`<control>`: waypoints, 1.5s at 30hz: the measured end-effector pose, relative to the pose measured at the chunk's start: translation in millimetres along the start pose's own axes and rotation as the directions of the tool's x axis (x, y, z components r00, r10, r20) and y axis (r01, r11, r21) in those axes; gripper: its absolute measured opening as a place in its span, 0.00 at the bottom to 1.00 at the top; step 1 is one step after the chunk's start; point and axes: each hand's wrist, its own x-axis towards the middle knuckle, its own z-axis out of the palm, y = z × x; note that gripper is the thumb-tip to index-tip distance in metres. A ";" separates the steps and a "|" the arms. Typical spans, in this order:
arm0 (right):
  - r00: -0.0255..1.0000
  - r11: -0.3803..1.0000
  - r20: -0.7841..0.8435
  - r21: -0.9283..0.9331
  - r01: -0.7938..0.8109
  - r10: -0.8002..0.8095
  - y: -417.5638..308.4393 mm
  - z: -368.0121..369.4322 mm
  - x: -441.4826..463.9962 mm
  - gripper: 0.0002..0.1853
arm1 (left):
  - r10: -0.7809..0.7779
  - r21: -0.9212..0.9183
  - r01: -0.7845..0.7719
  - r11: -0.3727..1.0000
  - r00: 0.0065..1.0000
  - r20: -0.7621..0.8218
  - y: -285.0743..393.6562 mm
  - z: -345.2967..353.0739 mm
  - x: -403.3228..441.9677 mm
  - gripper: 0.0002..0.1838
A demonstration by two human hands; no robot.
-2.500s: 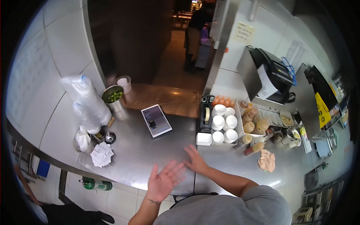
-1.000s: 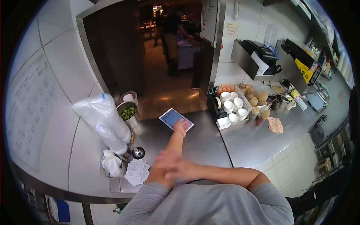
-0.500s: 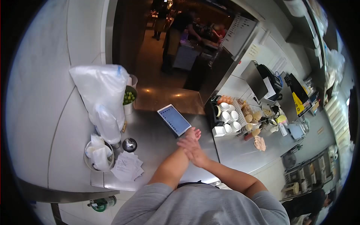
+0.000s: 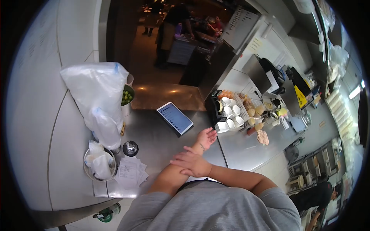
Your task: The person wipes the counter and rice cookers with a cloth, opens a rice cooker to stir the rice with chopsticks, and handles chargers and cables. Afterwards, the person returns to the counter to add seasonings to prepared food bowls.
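Note:
My left hand (image 4: 207, 138) is held out over the steel counter with its palm up. Its fingers are loosely apart and nothing lies in it. Across my left forearm rests my right hand (image 4: 192, 163), palm down, the fingers stretched out and spread over the skin. Beyond the hands, a tablet (image 4: 175, 118) with a lit screen stands tilted on the counter. To the right of my left hand is a rack of white cups (image 4: 230, 113).
At left are large plastic bags (image 4: 96, 94), a tub of green limes (image 4: 127, 97), a round bin (image 4: 88, 171), a service bell (image 4: 130, 148) and paper slips (image 4: 131, 172). A pass-through window opens ahead, with people beyond. Another person (image 4: 316, 196) is at lower right.
My left hand has shifted right and away from the tablet. My right hand has slid along my left forearm from near the wrist toward the elbow. The view has tilted slightly.

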 end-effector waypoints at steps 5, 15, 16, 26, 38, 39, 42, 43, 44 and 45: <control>0.986 0.991 -0.134 -0.075 -0.112 0.102 6.6 -1.7 -55.0 0.25 | -0.165 0.180 0.155 0.971 0.986 0.041 -56.1 1.0 -11.6 0.09; 0.888 0.662 0.235 0.598 -0.452 0.395 -56.4 -17.2 -34.6 0.32 | -0.709 0.626 0.589 0.511 0.701 -0.080 -196.9 -8.6 -50.0 0.18; 0.890 0.655 0.221 0.610 -0.445 0.399 -61.5 -25.2 -33.6 0.31 | -0.795 0.650 0.640 0.410 0.601 -0.090 -203.6 0.7 -62.9 0.18; 0.837 0.586 0.126 0.659 -0.471 0.532 -48.1 -50.2 -129.3 0.30 | -0.935 0.654 0.731 0.193 0.339 -0.103 -265.5 86.8 -91.6 0.20; 0.878 0.686 0.166 0.565 -0.458 0.450 16.6 -78.1 -306.1 0.26 | -0.864 0.733 0.562 0.383 0.499 0.069 -347.0 137.1 29.4 0.24; 0.923 0.759 0.077 0.546 -0.355 0.377 21.6 -69.6 -316.3 0.25 | -0.826 0.760 0.489 0.428 0.554 0.109 -329.8 134.4 39.0 0.24; 0.984 0.848 -0.075 0.521 -0.101 0.163 17.9 -66.1 -349.2 0.25 | -0.144 0.763 0.216 0.609 0.976 -0.161 -240.4 22.2 60.1 0.22; 0.984 0.862 -0.146 0.506 -0.017 0.105 20.0 -72.8 -352.3 0.27 | -0.001 0.540 0.117 0.834 0.978 -0.210 -195.2 0.0 45.3 0.16; 0.995 0.805 -0.048 0.592 -0.042 0.087 21.4 -74.0 -355.4 0.28 | 0.397 0.694 -0.068 0.716 0.859 -0.325 -172.7 30.4 12.5 0.15; 0.997 0.742 0.050 0.665 -0.082 0.066 21.1 -75.0 -359.4 0.30 | 0.448 0.661 -0.069 0.747 0.787 -0.425 -129.8 15.9 4.4 0.40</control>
